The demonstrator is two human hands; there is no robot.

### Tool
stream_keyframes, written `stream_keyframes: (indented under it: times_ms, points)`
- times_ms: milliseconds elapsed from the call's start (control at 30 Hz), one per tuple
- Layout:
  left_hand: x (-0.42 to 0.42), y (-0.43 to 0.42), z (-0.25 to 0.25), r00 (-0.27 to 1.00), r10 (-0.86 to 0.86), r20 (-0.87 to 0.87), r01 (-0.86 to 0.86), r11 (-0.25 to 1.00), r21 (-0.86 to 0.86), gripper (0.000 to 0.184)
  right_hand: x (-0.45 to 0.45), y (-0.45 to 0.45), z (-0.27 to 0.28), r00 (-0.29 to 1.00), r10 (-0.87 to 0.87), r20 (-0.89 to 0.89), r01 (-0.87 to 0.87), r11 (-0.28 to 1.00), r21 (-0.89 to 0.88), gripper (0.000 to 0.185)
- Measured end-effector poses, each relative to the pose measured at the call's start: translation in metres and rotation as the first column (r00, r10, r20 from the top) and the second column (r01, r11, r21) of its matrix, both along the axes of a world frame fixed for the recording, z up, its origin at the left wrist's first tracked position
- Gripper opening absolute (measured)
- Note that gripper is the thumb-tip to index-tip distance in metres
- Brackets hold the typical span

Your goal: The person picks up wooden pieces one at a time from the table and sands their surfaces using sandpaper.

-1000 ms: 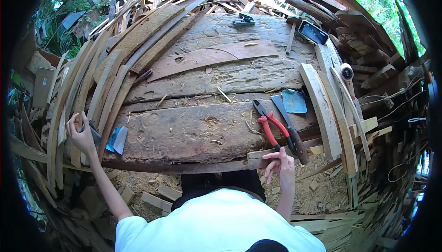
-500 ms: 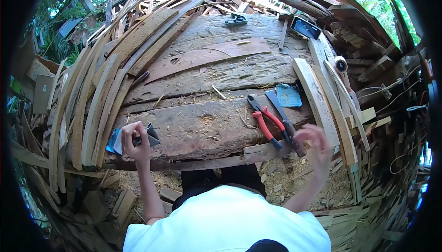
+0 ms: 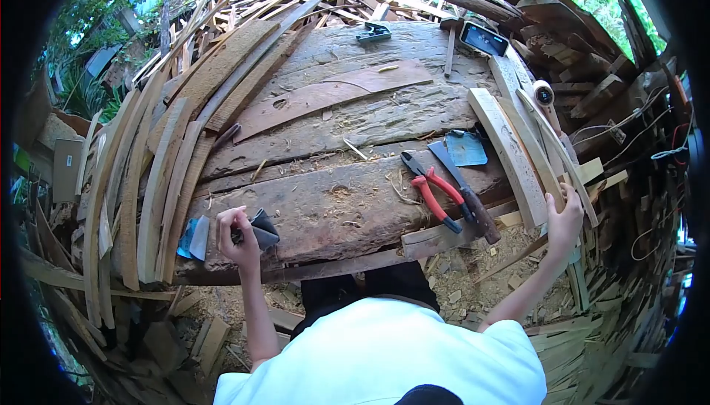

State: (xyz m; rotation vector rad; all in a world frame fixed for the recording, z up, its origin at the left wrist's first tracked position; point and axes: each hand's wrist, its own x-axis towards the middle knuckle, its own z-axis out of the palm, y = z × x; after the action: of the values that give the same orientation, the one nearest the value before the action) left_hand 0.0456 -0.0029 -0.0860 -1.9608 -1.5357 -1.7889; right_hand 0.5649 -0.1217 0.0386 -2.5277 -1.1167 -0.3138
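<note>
My left hand (image 3: 238, 236) is curled at the bench's near left edge. Against its fingers sits a folded dark grey sheet (image 3: 265, 228) that looks like sandpaper; the fingers partly hide where they grip it. A blue and pale grey piece (image 3: 197, 238) lies just left of this hand. Over on the right, my right hand (image 3: 563, 216) has its fingers closed around the near end of a wooden strip (image 3: 534, 150). Red-handled pliers (image 3: 436, 192) and a flat blade with a dark wooden handle (image 3: 477, 213) lie between my hands, nearer the right.
The thick plank bench (image 3: 318, 209) carries a thin curved board (image 3: 325, 98), a worn blue sheet (image 3: 466, 149), a hammer (image 3: 450, 46), a phone (image 3: 484, 38) and a small green-black tool (image 3: 373, 33). Long wood strips (image 3: 159, 183) line the left side. Scrap wood (image 3: 296, 2) is heaped behind.
My right hand has moved right, from above the blade's handle to the wooden strip's end. My left hand has shifted slightly right, the dark grey sheet along with it. The view has shifted slightly.
</note>
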Motion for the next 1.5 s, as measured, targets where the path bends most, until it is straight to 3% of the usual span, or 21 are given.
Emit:
stream_keyframes:
  times_ms: [167, 233, 467, 700, 833, 900, 933, 1000, 1233, 1300, 1333, 1367, 1433, 1500]
  points:
    - [0.003, -0.001, 0.002, 0.993, 0.085, 0.086, -0.082, 0.996, -0.034, 0.008, 0.017, -0.001, 0.004, 1.0, -0.02, 0.008, 0.02, 0.999, -0.029, 0.042]
    - [0.002, -0.001, 0.003, 0.991, 0.083, 0.105, -0.079, 0.996, -0.042, 0.009, 0.025, -0.005, 0.009, 0.99, -0.136, -0.047, 0.125, 0.973, -0.197, 0.049]
    - [0.0, -0.001, 0.001, 0.993, 0.053, 0.109, -0.048, 0.998, -0.047, 0.009, 0.027, -0.028, 0.009, 0.985, -0.161, -0.054, 0.142, 0.954, -0.265, 0.062]
    - [-0.002, 0.0, -0.001, 0.988, 0.042, 0.152, -0.031, 0.997, -0.074, 0.009, 0.036, -0.036, 0.009, 0.971, -0.05, -0.235, 0.012, 0.987, -0.158, 0.066]
    - [-0.002, 0.0, -0.001, 0.987, 0.053, 0.154, -0.042, 0.996, -0.076, 0.01, 0.025, -0.034, 0.01, 0.968, -0.076, -0.24, 0.055, 0.994, -0.093, 0.066]
    - [-0.002, 0.0, 0.001, 0.986, 0.06, 0.156, -0.048, 0.996, -0.075, 0.01, 0.018, -0.037, 0.003, 0.999, -0.038, 0.021, 0.037, 0.999, 0.018, 0.063]
    - [-0.001, -0.001, 0.002, 0.986, 0.054, 0.159, -0.041, 0.996, -0.084, 0.01, 0.018, -0.038, -0.002, 0.999, -0.032, 0.021, 0.032, 0.999, 0.018, 0.063]
    - [-0.001, -0.001, 0.004, 0.986, 0.052, 0.16, -0.037, 0.995, -0.092, 0.011, 0.016, -0.038, -0.01, 0.966, -0.013, 0.257, -0.019, 0.992, 0.123, 0.062]
    - [0.0, 0.001, 0.003, 0.989, 0.06, 0.139, -0.047, 0.995, -0.093, 0.011, -0.008, -0.032, -0.007, 0.91, -0.032, 0.414, -0.115, 0.939, 0.325, 0.062]
    - [0.0, 0.001, 0.004, 0.989, 0.053, 0.136, -0.041, 0.995, -0.09, 0.011, -0.025, -0.03, 0.002, 0.966, 0.137, 0.22, -0.222, 0.875, 0.43, 0.059]
    - [0.0, 0.001, 0.004, 0.989, 0.056, 0.138, -0.044, 0.995, -0.093, 0.012, -0.031, -0.027, 0.001, 0.967, 0.133, 0.216, -0.217, 0.876, 0.431, 0.059]
    - [0.0, 0.001, 0.004, 0.989, 0.058, 0.139, -0.045, 0.994, -0.096, 0.012, -0.036, -0.023, 0.0, 0.956, 0.288, 0.06, -0.283, 0.847, 0.449, 0.058]
    - [-0.004, 0.003, 0.0, 0.99, 0.073, 0.123, -0.064, 0.995, -0.074, 0.012, -0.048, -0.01, -0.001, 0.839, 0.523, -0.153, -0.392, 0.775, 0.495, 0.057]
    - [-0.002, 0.0, -0.001, 0.983, 0.098, 0.155, -0.088, 0.994, -0.072, 0.014, -0.067, 0.006, -0.007, 0.7, 0.635, -0.327, -0.459, 0.751, 0.474, 0.062]
